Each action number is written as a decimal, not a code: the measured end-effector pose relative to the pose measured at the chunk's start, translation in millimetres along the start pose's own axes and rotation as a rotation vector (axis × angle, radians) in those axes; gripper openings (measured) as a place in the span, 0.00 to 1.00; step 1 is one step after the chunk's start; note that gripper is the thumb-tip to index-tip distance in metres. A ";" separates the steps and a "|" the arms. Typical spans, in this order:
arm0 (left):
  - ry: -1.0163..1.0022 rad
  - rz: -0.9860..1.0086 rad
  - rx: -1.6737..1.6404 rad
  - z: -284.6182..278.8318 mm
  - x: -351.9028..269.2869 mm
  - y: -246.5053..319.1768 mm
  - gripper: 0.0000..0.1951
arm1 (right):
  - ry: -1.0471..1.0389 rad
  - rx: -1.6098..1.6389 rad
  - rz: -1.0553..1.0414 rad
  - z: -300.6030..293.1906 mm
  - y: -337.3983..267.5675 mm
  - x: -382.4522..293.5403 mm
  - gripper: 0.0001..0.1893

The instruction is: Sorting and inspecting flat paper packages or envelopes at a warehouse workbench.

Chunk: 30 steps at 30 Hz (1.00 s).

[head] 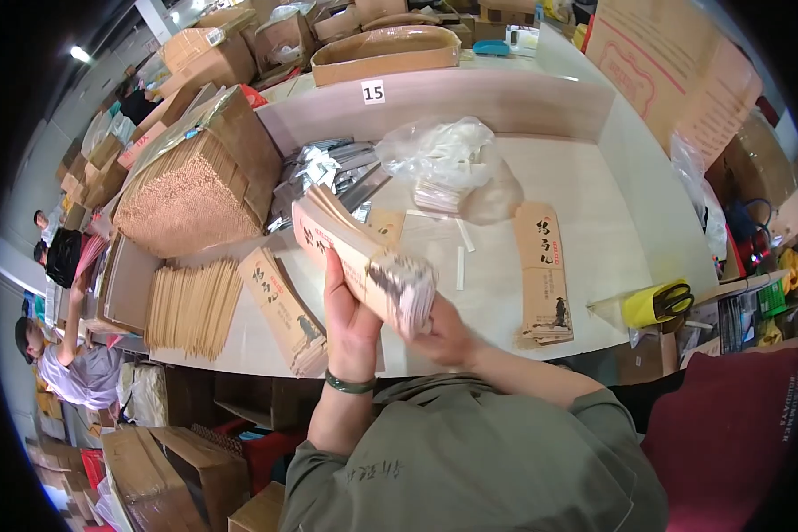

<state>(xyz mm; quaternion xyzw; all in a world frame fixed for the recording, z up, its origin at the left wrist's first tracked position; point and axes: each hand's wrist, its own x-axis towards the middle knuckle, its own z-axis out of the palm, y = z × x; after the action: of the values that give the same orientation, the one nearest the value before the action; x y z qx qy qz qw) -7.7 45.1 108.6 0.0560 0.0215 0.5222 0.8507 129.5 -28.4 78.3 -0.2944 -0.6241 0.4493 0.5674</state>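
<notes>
My left hand (351,309) holds a thick stack of printed paper sleeves (359,263) from below, thumb along its side. At the stack's near right end, my right hand (447,332) grips it; its fingers are partly hidden. Another stack of the printed sleeves (282,309) lies to the left on the table, beside a row of wooden chopsticks (193,306). To the right lies a further sleeve stack (546,272). Beyond my hands a clear plastic bag (442,149) covers white packets (439,196). Two white strips (461,268) lie in front of it.
A large carton packed with chopsticks (179,193) stands at the back left, beside silver foil packets (322,169). Low white partitions (552,106) border the table. Black-handled scissors (673,299) sit in a yellow holder at the right edge. A person (83,366) is at the far left.
</notes>
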 end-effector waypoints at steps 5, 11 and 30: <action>0.238 0.033 0.318 -18.8 -16.7 3.4 0.23 | -0.145 0.154 0.153 -31.5 -8.8 4.2 0.42; 0.190 -0.168 0.636 -42.4 -31.3 13.2 0.21 | -0.012 1.151 0.452 -32.4 -2.4 -15.4 0.46; 0.372 -0.021 1.126 -103.8 18.3 -40.2 0.19 | 0.258 -1.233 0.451 -91.4 79.9 9.5 0.34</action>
<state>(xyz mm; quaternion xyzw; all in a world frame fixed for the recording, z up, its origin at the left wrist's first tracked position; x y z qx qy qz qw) 26.4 51.0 1.2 0.4061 0.4446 0.4231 0.6771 205.4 34.5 6.6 -0.7394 -0.6169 0.0790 0.2578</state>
